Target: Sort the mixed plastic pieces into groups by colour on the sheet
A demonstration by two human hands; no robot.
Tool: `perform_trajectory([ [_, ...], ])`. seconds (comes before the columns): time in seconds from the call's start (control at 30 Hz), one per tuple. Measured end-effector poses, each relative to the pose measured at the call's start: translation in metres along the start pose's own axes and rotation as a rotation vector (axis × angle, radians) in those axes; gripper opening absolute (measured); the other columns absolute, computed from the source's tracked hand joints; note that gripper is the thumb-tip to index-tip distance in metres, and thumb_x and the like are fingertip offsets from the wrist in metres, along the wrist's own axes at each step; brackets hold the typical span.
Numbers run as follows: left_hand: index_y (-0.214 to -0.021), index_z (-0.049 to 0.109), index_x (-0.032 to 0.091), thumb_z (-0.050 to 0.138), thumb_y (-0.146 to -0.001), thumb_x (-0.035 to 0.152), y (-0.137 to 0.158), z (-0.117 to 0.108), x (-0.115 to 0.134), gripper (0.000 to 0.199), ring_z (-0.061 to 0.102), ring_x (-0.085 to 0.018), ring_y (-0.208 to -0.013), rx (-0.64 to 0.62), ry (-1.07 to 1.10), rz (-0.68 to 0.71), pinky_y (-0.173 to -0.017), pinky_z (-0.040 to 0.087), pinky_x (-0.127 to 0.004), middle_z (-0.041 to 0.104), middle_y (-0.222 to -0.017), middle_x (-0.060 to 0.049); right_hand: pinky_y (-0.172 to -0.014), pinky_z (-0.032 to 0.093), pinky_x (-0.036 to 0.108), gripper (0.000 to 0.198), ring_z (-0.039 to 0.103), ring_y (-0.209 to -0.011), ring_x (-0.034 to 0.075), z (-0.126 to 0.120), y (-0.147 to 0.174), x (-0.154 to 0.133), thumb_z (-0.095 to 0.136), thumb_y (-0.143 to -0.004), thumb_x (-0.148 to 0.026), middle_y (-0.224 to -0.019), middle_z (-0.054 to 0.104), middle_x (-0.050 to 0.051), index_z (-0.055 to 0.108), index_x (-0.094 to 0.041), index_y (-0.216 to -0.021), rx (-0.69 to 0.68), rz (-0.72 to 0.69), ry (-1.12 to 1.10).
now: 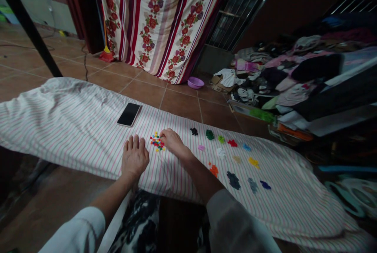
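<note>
A small mixed heap of tiny coloured pieces (157, 142) lies on the striped cloth (88, 139) between my hands. My left hand (134, 157) rests flat on the cloth just left of the heap, fingers stretched out. At the heap's right edge is my right hand (172, 141), its fingertips pinched together over the pieces; whatever sits between them is too small to make out. Sorted single-colour piles spread to the right, among them a black pile (194, 131), a dark green pile (209, 134), an orange pile (213, 170) and a yellow pile (253, 162).
A phone (129, 114) lies on the cloth beyond my left hand. Past the cloth's far edge, a purple basin (195, 82) stands on the tiled floor by a floral curtain (165, 21). Clothes (282, 68) are heaped at the right, and a broom (106, 55) stands at the back.
</note>
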State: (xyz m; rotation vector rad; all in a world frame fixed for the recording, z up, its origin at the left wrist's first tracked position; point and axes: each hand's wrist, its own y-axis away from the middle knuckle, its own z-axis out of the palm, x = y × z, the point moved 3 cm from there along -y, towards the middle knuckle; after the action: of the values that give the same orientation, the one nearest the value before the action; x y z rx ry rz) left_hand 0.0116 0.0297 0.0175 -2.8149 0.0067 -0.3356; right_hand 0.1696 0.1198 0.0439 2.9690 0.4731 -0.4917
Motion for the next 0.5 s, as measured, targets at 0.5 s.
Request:
perform_trajectory([
  [0.5,-0.129,0.061,0.008,0.039,-0.092,0.025,0.001,0.004,-0.001,0.047,0.049,-0.040,-0.135,0.082,-0.102,0.043,-0.110,0.038,-0.053,0.058,-0.141,-0.023,-0.082,0.045,0.027,0.021,0.058,-0.085,0.015,0.012,0.007,0.008,0.057,-0.078,-0.003,-0.089,0.064,0.001,0.063,-0.020,-0.088,0.245,-0.139,-0.258],
])
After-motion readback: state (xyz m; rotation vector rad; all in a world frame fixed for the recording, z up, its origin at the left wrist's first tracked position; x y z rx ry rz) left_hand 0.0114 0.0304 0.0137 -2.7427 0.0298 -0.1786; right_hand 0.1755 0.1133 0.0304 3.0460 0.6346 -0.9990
